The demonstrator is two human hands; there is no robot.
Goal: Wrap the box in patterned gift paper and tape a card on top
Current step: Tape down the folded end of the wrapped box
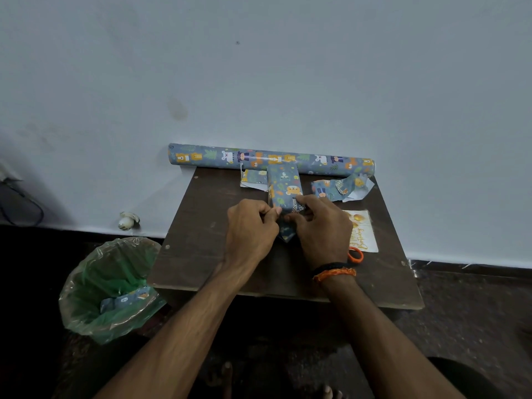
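Note:
A box (284,187) covered in blue animal-print gift paper lies on the small brown table (201,226), its long side pointing away from me. At its near end a pointed paper flap (287,234) sticks out toward me between my hands. My left hand (250,228) pinches the paper at the near left corner. My right hand (322,226) holds the near right corner, fingers curled onto the paper. A white birthday card (363,231) with gold lettering lies to the right of my right hand.
The gift paper roll (270,159) lies along the wall at the table's far edge. Paper offcuts (341,187) sit right and left (253,178) of the box. An orange scissors handle (356,255) shows behind my right wrist. A green-lined bin (112,286) stands left of the table.

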